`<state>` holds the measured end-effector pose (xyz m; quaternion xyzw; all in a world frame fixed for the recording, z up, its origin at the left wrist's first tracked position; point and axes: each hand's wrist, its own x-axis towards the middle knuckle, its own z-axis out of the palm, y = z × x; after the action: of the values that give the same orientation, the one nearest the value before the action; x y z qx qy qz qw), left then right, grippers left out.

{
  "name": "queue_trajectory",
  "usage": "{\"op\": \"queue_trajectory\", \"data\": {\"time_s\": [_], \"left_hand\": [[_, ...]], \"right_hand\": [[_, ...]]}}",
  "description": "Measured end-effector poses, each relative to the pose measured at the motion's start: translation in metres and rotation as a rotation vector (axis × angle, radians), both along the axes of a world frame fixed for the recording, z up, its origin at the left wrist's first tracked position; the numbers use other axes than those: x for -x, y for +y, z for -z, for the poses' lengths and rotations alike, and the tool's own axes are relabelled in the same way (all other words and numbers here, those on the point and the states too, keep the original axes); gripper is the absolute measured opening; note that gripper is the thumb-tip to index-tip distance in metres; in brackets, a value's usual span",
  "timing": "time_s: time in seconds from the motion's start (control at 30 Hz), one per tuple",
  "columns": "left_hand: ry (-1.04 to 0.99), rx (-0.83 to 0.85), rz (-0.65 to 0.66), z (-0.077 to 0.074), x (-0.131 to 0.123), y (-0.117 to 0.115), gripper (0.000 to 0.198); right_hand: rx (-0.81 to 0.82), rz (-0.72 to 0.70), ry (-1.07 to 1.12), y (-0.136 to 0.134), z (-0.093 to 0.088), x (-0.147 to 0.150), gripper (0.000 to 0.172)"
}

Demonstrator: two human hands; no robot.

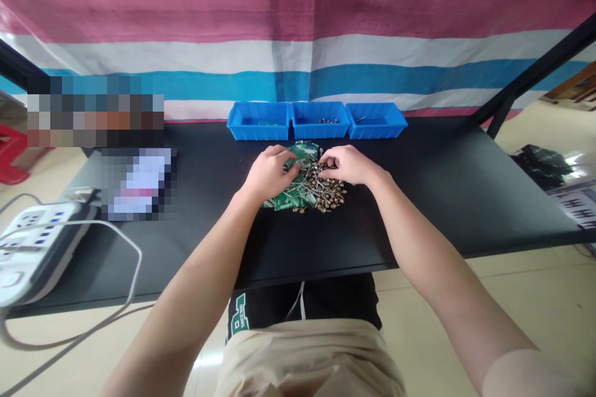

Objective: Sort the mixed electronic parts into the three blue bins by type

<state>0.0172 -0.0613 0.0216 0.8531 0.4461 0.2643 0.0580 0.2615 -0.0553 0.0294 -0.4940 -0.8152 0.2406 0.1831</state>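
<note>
A mixed heap lies at the middle of the black table (447, 198): small green circuit boards (282, 200), thin metal pins and brass-coloured round parts (331, 192). My left hand (269, 172) rests on the heap's left side, fingers curled into the pieces. My right hand (350, 165) rests on the heap's right side, fingers bent and pinched among the brass parts. What each hand grips is too small to make out.
Three blue bins stand in a row behind the heap: the left bin (259, 121), the middle bin (320, 119) with a few small parts, the right bin (375, 120). A white power strip (32, 242) with cable lies at the left edge. A black frame bar (535, 74) slants at right.
</note>
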Motion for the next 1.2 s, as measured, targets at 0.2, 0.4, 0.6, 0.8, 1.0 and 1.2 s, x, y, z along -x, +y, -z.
{"op": "queue_trajectory", "data": {"time_s": [0.2,0.4,0.6,0.8,1.0,1.2], "left_hand": [[-0.01,0.013,-0.003,-0.001,-0.001,-0.001,0.02],[-0.018,0.011,0.0,-0.001,-0.001,-0.002,0.021],[-0.011,0.017,-0.001,-0.001,0.0,-0.001,0.021],[-0.009,0.018,0.001,-0.002,0.0,-0.001,0.021],[-0.009,0.015,-0.001,-0.003,0.001,-0.002,0.021],[-0.051,-0.028,0.014,-0.004,0.001,-0.004,0.022]], "right_hand": [[0.057,0.021,0.052,-0.003,0.0,0.005,0.015],[0.068,0.035,0.028,-0.005,-0.004,0.009,0.014],[0.044,0.054,-0.025,-0.008,-0.008,0.012,0.016],[0.031,0.039,-0.021,-0.011,-0.009,0.016,0.021],[0.049,0.031,0.113,-0.009,-0.007,0.013,0.015],[0.007,0.048,0.256,-0.009,-0.006,0.013,0.007]]}}
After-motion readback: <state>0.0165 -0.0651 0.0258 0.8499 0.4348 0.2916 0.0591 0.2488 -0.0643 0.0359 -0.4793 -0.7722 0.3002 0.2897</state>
